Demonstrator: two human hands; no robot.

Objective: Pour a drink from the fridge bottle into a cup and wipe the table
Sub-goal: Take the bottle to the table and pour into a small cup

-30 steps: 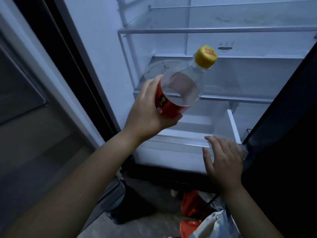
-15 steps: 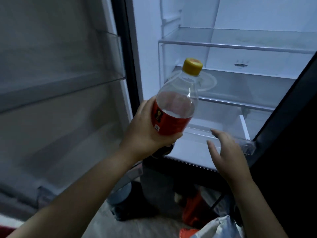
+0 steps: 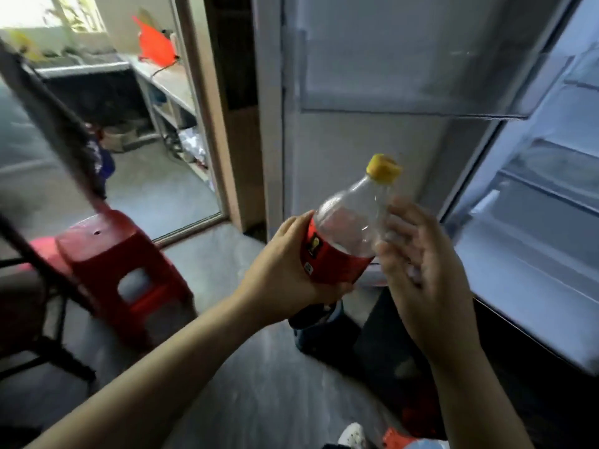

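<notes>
Beside the open fridge [image 3: 534, 222], in mid-air with nothing under it, the bottle [image 3: 346, 234] sits tilted in the left hand [image 3: 288, 273], whose fingers wrap tight round its red label, yellow cap [image 3: 383, 168] on. Since a second ago the bottle has left the shelf area and the view has swung from the fridge interior toward the room, while the right hand [image 3: 421, 270] has quit the drawer front and now hangs open, holding nothing, just beside the bottle's clear shoulder. That suggests fetching is done; uncapping and finding a cup, not in view, come next.
</notes>
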